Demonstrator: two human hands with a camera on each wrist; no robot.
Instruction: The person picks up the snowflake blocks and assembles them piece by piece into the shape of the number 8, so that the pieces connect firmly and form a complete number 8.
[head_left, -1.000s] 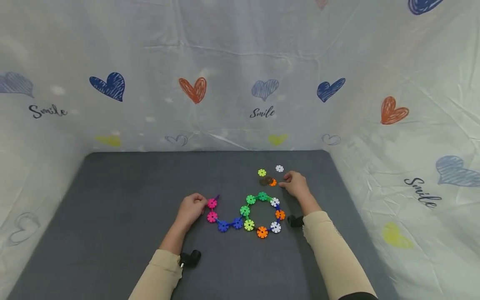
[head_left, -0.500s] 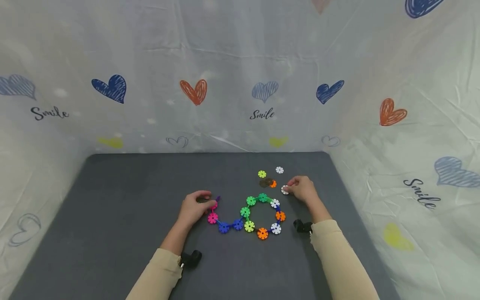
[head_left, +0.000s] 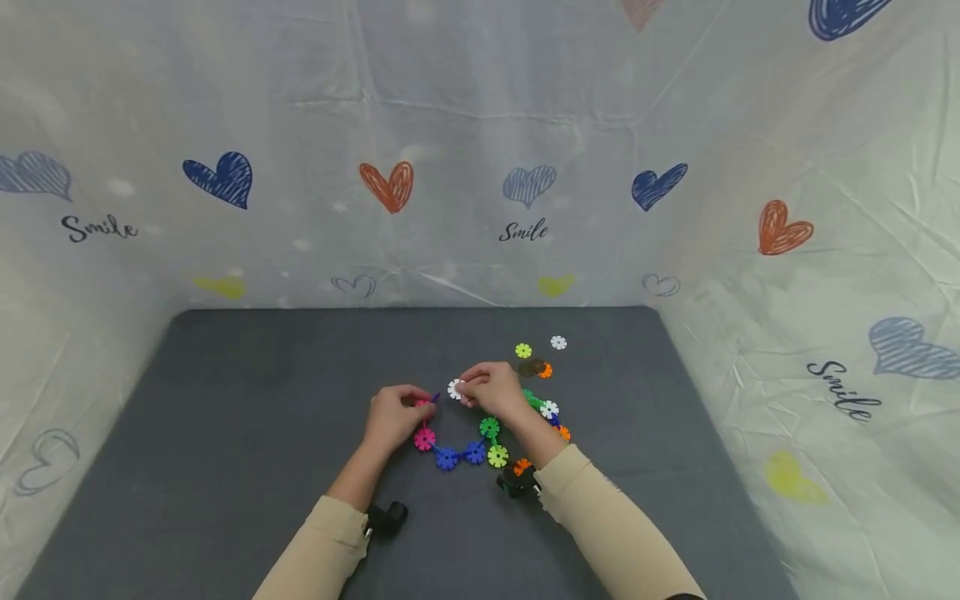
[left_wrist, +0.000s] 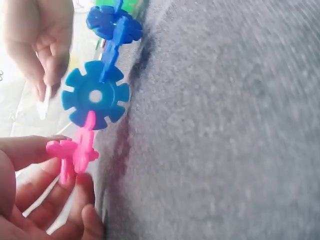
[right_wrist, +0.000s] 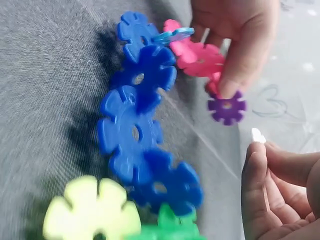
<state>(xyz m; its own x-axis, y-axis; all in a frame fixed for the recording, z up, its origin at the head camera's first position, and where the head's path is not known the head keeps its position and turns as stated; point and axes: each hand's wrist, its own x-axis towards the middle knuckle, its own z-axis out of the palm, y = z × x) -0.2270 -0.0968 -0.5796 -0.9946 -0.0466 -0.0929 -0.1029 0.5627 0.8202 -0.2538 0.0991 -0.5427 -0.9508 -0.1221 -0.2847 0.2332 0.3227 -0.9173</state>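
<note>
A chain of interlocking snowflake discs lies on the dark table, with pink (head_left: 424, 439), blue (head_left: 446, 458) and green (head_left: 489, 427) discs in it. My left hand (head_left: 393, 417) pinches a pink disc near the chain's left end, where a purple disc (right_wrist: 227, 107) sticks out beyond the fingers. Close by on the right, my right hand (head_left: 491, 390) holds a loose white snowflake disc (head_left: 454, 389) between thumb and fingertips. The white and purple discs are apart. My right hand and forearm hide part of the ring at the chain's right end.
Loose discs lie behind the ring: a yellow one (head_left: 523, 351), a white one (head_left: 558, 342), an orange one (head_left: 547, 370) and brown ones (head_left: 532, 367). A pale curtain (head_left: 450, 250) printed with hearts stands along the table's back edge.
My right hand has picked up the white disc beside the loose pieces and carried it left, close to the purple disc. My left hand has shifted its fingers onto the upper pink disc.
</note>
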